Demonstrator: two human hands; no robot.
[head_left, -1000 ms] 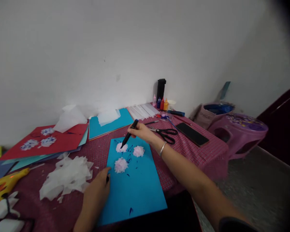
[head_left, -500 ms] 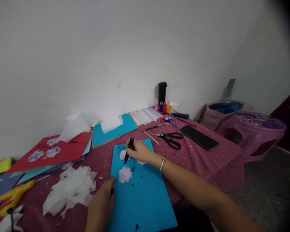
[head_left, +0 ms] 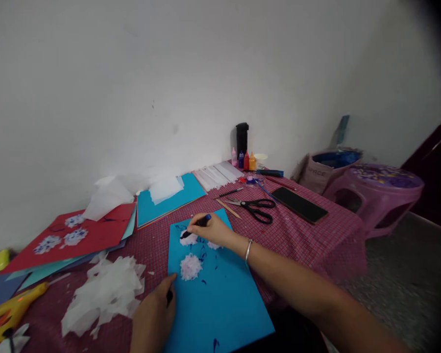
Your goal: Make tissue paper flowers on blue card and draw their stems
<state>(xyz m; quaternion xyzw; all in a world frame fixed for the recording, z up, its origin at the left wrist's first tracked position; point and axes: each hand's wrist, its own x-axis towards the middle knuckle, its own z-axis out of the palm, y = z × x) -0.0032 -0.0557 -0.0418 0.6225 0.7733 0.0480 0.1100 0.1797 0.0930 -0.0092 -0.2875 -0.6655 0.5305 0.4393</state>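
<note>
My right hand [head_left: 216, 229] is closed around a black marker [head_left: 203, 221] with a blue end. The marker's tip reaches the left side of a fluffy white paper flower [head_left: 189, 240] near the top of a blue sheet [head_left: 220, 309]. Another pale flower [head_left: 190, 267] sits just below, and a third [head_left: 213, 244] is partly covered by my right hand. Dark blue strokes mark the sheet around them. At the sheet's left edge rests my left hand [head_left: 155, 314], its fingers curled round a small black marker cap [head_left: 169, 297].
To the left lie a pile of white tissue pieces [head_left: 105, 294], a yellow glue gun [head_left: 16, 309] and a red sheet [head_left: 106, 230] with blue-speckled flowers. Black-handled scissors [head_left: 257, 208], a phone [head_left: 299, 205] and small paint bottles [head_left: 246, 161] lie or stand to the right.
My right hand has tipped the marker flatter and brought its tip up and left, from above the lower flower to the upper-left one. My left hand stays at the sheet's edge.
</note>
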